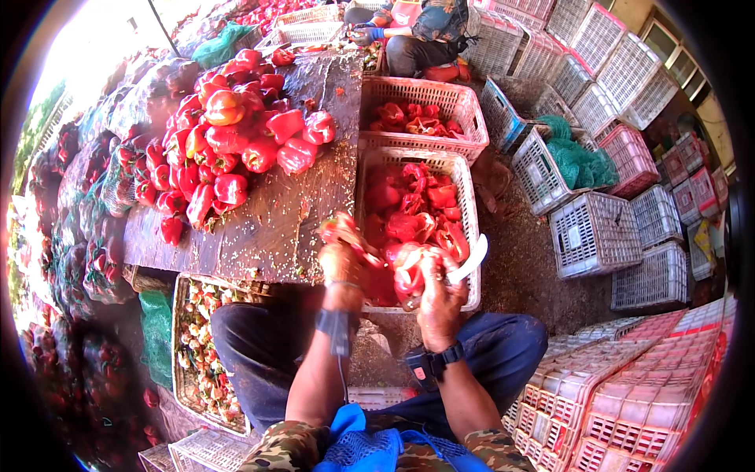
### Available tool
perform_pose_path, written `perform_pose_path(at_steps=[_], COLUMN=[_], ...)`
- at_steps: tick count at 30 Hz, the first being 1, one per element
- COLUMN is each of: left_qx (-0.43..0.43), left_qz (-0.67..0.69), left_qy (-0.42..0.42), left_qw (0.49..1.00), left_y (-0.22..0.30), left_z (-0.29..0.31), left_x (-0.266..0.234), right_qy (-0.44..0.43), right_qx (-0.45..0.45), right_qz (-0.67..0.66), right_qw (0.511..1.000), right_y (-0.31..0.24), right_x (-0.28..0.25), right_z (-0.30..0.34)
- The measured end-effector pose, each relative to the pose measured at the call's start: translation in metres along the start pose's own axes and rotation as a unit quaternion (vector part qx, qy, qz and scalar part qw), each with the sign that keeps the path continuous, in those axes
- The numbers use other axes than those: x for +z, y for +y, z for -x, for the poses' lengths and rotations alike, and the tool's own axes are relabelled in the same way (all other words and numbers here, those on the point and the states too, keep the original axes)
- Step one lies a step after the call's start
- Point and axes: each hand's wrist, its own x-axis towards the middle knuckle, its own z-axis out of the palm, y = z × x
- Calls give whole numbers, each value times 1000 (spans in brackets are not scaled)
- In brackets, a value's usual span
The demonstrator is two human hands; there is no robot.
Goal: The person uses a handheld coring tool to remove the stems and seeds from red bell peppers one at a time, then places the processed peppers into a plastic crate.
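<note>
My left hand [344, 266] is raised at the table's edge, its fingers closed round a red pepper piece [346, 234] smeared by motion. My right hand [440, 307] is closed on a knife [472, 261] whose pale curved blade points to the upper right. Against that hand's fingers is another red pepper piece [408, 271]; whether it is gripped too I cannot tell. Both hands are above the near edge of a pale crate [473, 197] holding opened red peppers [421, 206]. To the left, a pile of whole red peppers [228, 141] lies on a wooden table [244, 248].
A pink crate [481, 118] of opened peppers stands beyond. By my left knee is a crate [179, 346] of pepper cores. Bulging net sacks [79, 189] line the left; stacked crates [598, 236] fill the right. Another person [409, 51] sits at the far end.
</note>
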Motion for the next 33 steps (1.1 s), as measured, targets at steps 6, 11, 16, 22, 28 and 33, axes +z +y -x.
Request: perform_pose_path(at_steps=[6, 11, 16, 22, 28, 33], left_qx=[-55, -70, -35, -197, -217, -222], left_qz=[494, 403, 220, 328, 521, 532], left_qy=[-238, -309, -367, -325, -266, -323], left_qw=[834, 858, 903, 865, 781, 751], left_y=[-35, -8, 27, 36, 13, -3], left_z=[-31, 6, 12, 23, 34, 32], left_x=[-29, -56, -68, -64, -31, -27], right_qy=[-176, -317, -358, -329, -256, -187], right_qx=[-274, -273, -315, -280, -149, -87], right_qz=[371, 430, 452, 441, 314, 294], right_qw=[870, 800, 754, 787, 902, 933], right_y=[-13, -37, -15, -9, 16, 31], right_x=[-41, 4, 6, 9, -3, -29], right_z=[-40, -40, -46, -43, -43, -66])
